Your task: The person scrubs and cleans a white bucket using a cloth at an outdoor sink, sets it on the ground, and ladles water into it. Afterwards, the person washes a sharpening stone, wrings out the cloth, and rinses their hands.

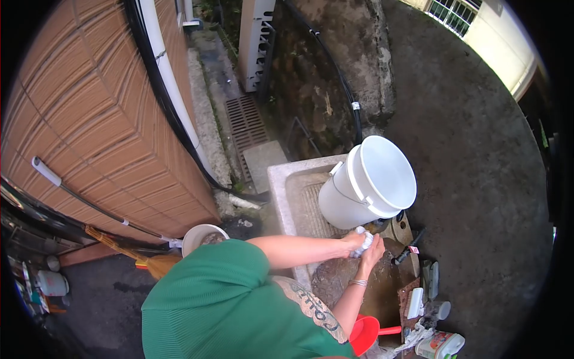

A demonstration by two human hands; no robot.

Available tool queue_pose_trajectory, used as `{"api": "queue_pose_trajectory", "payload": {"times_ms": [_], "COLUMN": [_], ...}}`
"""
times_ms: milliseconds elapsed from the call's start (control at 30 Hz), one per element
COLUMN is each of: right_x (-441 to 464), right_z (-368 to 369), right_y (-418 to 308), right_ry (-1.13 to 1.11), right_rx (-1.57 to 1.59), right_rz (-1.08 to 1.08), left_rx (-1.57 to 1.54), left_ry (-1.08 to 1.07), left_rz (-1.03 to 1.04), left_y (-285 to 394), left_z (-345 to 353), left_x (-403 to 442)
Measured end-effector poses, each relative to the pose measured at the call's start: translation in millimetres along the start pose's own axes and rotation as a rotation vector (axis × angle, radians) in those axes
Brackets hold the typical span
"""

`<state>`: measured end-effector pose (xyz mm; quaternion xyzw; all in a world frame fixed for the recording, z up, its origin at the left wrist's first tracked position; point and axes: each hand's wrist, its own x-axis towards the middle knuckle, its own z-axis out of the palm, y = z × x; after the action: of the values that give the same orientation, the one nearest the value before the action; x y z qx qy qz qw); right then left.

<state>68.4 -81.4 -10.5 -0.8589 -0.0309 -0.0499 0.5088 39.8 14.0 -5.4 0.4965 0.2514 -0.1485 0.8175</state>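
Observation:
My left hand point(350, 242) and my right hand point(373, 253) are close together over a stone sink point(280, 194). Both have their fingers closed around a bunched white cloth point(362, 237), which looks twisted between them. Bracelets circle my right wrist. Just beyond my hands, a big white bucket point(341, 194) with a wire handle stands tilted in the sink, on the ribbed washboard part. Below my hands lies the basin's brownish, wet-looking interior point(382, 287). A red plastic dipper point(363, 335) is near my right forearm.
Along the sink's right edge are a black tap point(408, 248), a white brush-like item point(414, 303) and a white jug with a label point(439, 345). On the left are a smaller white bucket point(194, 236), a broom point(162, 264) and a brown tiled wall point(89, 119).

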Motion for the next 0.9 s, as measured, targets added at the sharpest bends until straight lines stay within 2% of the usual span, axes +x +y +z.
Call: {"api": "queue_pose_trajectory", "payload": {"times_ms": [67,133,167,200,233,267,300,333,367,400,467,500,600,700,800,900], "right_x": [2.9,-9.4,-11.5,-4.7,1.5,9.1,22.2,38.8,50.4,54.3,59.5,62.3,66.8,65.8,67.2,66.1], "right_z": [10.6,9.7,10.7,8.6,5.2,0.1,-0.1,4.0,10.0,18.3,29.2,31.3,36.0,35.0,33.8,34.4], "right_y": [-11.3,-66.4,-87.6,-95.0,-112.7,-131.6,-145.8,-155.2,-163.7,-172.7,-186.1,-182.7,-170.0,-172.0,-165.8,-163.5], "right_ry": [-0.036,0.005,0.175,0.207,0.28,0.329,0.336,0.272,0.207,0.07,-0.203,-0.174,-0.122,-0.128,-0.13,-0.112], "right_rx": [-0.226,-0.438,-0.29,-0.161,-0.107,-0.152,-0.199,-0.259,-0.319,-0.48,-0.785,-0.78,-0.758,-0.746,-0.751,-0.702], "right_rz": [-0.172,-0.398,-0.568,-0.636,-0.738,-0.814,-0.881,-0.874,-0.866,-0.716,-0.408,-0.434,-0.491,-0.502,-0.521,-0.573], "left_rx": [0.054,0.003,0.032,0.058,0.024,-0.009,-0.043,-0.078,0.059,0.198,0.527,0.599,0.552,0.731,0.593,0.522], "left_ry": [0.045,0.143,0.259,0.374,0.391,0.409,0.421,0.434,0.545,0.652,0.84,0.785,0.786,0.674,0.688,0.862], "left_rz": [0.177,0.304,0.448,0.589,0.657,0.723,0.824,0.925,1.015,1.103,1.076,0.995,1.078,1.111,1.075,1.106], "left_y": [11.5,7.3,12.0,19.3,45.2,76.7,88.3,98.0,118.3,134.0,142.0,141.2,107.7,73.8,89.1,103.5], "left_z": [-21.3,-48.0,-60.5,-72.7,-77.2,-80.4,-93.8,-103.6,-101.5,-95.4,-84.4,-79.1,-61.7,-39.1,-38.1,-60.6], "left_x": [-13.1,2.9,6.2,6.2,-19.5,-44.1,-26.1,-6.1,-8.3,-12.6,-2.9,-9.3,-8.0,-34.4,-31.7,4.9]}}
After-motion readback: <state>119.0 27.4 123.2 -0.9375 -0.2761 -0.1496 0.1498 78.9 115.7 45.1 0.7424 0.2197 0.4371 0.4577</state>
